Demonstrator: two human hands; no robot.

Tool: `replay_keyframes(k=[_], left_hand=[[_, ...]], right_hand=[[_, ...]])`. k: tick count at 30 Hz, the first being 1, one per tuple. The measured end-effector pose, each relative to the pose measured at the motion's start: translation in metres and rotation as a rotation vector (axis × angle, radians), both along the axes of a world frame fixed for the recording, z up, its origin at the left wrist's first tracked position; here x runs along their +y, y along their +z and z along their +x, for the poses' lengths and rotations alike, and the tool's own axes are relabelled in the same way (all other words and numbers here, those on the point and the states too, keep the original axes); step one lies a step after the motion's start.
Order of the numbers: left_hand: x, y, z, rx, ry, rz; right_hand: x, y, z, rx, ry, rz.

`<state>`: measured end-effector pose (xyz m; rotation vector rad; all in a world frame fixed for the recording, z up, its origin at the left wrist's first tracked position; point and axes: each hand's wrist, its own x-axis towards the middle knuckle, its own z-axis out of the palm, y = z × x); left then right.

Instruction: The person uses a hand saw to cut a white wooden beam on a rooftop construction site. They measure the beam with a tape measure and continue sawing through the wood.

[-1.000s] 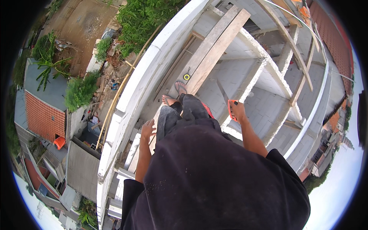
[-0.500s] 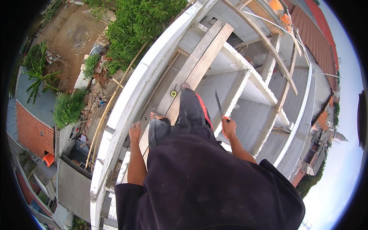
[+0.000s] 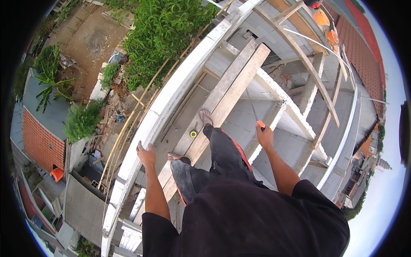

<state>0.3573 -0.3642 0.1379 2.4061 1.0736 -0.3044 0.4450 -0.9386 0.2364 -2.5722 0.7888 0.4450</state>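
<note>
My right hand (image 3: 265,136) grips a handsaw with an orange handle (image 3: 260,126), its long blade (image 3: 252,106) angled forward above the open block-walled spaces. My left hand (image 3: 147,155) reaches out at the inner edge of the white parapet (image 3: 171,94), fingers spread and holding nothing; whether it touches the wall I cannot tell. Two wooden planks (image 3: 233,92) lie below me, with my sandalled feet (image 3: 204,116) on them. A small round yellow object with a dark centre (image 3: 193,134), possibly a tape, rests on the planks between my feet.
Concrete beams (image 3: 295,120), loose timber (image 3: 317,77) and white block walls frame open gaps on the right. Orange containers (image 3: 321,18) sit at the upper right. Beyond the parapet are a drop, bamboo poles (image 3: 128,122), a leafy tree (image 3: 158,38) and lower roofs (image 3: 43,141).
My left hand has moved outward to the parapet and spread its fingers. My front foot has moved forward along the planks past the yellow object. The saw now points more steeply forward.
</note>
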Motion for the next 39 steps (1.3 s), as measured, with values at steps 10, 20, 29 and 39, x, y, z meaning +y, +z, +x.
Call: replay_keyframes(k=[10,20,29,39], left_hand=[[-0.009,-0.086,0.107,-0.105,-0.344,0.274],[-0.148,-0.294,0.069,0.094,-0.624,-0.307],[-0.255,-0.599,-0.043,0.269,-1.072,-0.041],[-0.242,-0.621,-0.022,0.350,-0.729,-0.350]], right_hand=[[-0.018,-0.226,0.197,-0.030,0.035,-0.239],[-0.014,-0.621,0.191,0.093,0.236,-0.298],[0.016,-0.700,0.136,-0.112,0.274,-0.146],[0.014,-0.690,0.109,-0.354,0.272,-0.093]])
